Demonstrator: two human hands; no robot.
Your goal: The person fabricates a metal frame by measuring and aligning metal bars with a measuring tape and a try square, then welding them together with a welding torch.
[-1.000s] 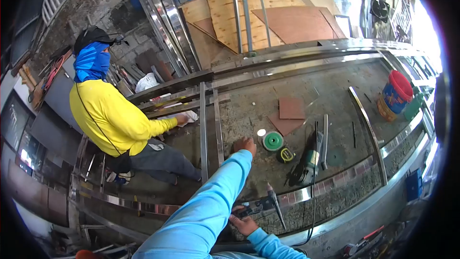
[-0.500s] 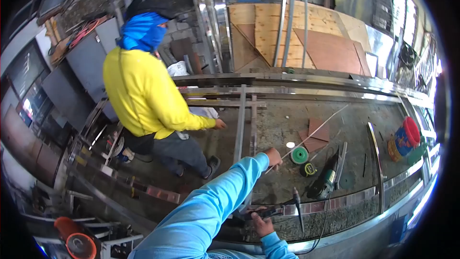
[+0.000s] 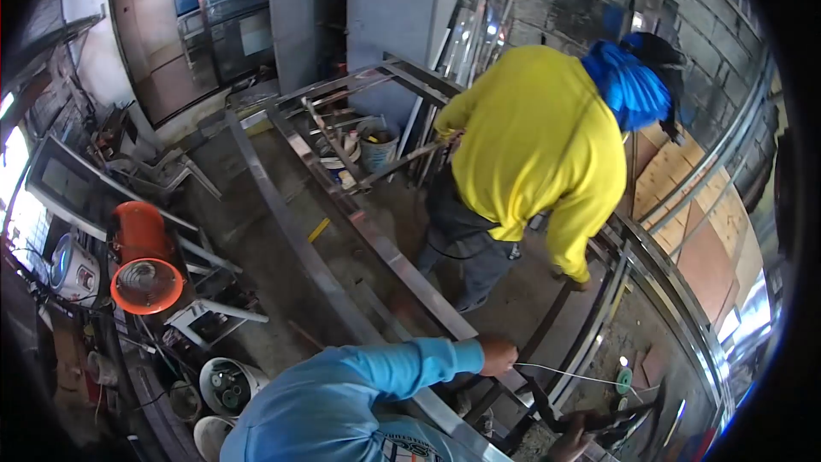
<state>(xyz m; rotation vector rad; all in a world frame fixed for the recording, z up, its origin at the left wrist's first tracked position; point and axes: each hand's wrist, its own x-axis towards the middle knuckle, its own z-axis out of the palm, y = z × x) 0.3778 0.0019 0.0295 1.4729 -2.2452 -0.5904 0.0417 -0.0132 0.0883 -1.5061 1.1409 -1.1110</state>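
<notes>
My left hand (image 3: 498,355), in a light blue sleeve, is closed around one end of a thin pale rod (image 3: 569,373), which sticks out to the right above the metal frame (image 3: 389,252). At the bottom right, my right hand (image 3: 573,438) grips a black welding torch (image 3: 603,419); its far end is blurred and dark. Past the rod lies a green disc (image 3: 625,379), beside a reddish-brown piece (image 3: 654,365).
A person in a yellow shirt (image 3: 539,137) bends over the frame, one hand (image 3: 575,279) low near a bar. An orange blower (image 3: 147,282), a white bucket (image 3: 229,385) and a plastic stool (image 3: 214,316) stand left. Grey cabinets (image 3: 393,34) and plywood sheets (image 3: 684,180) are behind.
My view has swung left, bringing the blower and cabinets further in. The person in yellow has turned and bent down over the frame. Both my hands keep hold of the rod and torch.
</notes>
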